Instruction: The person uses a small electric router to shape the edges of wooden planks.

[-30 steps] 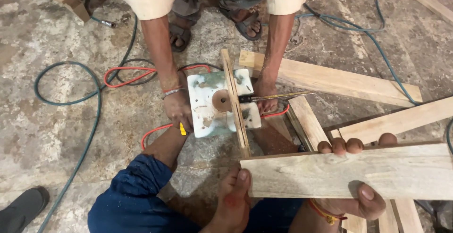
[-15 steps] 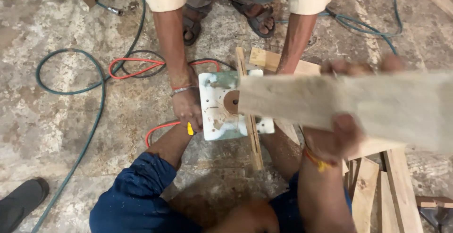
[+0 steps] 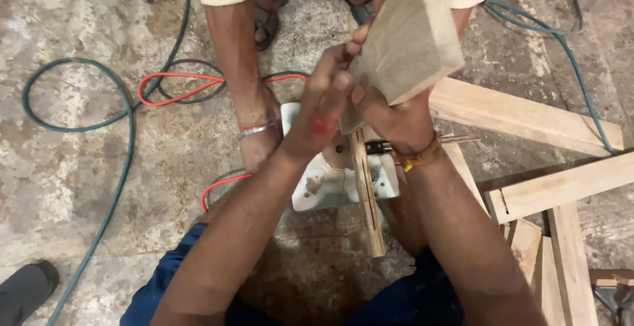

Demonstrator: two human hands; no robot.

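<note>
Both my hands grip the lower end of a pale wooden plank (image 3: 406, 35) that is raised close to the camera, end-on and tilted. My left hand (image 3: 317, 108) clasps its left edge and my right hand (image 3: 389, 118), with a yellow wrist thread, holds it from below. Under my hands a white metal plate (image 3: 327, 184) lies on the floor, with a narrow wooden strip (image 3: 367, 200) standing on edge across it. A co-worker's hand (image 3: 259, 146) with a wrist bangle rests at the plate's left side. The co-worker's other arm is hidden behind the plank.
Several loose planks (image 3: 528, 115) lie crossed on the stone floor at right. A green hose (image 3: 122, 161) and a red cable (image 3: 175, 78) loop at left. The co-worker's sandalled foot (image 3: 265, 26) is at top; a dark shoe (image 3: 23, 290) sits bottom left.
The plank went from lying flat and low at the right to being lifted and swung upright over the plate. My left hand has joined my right on it.
</note>
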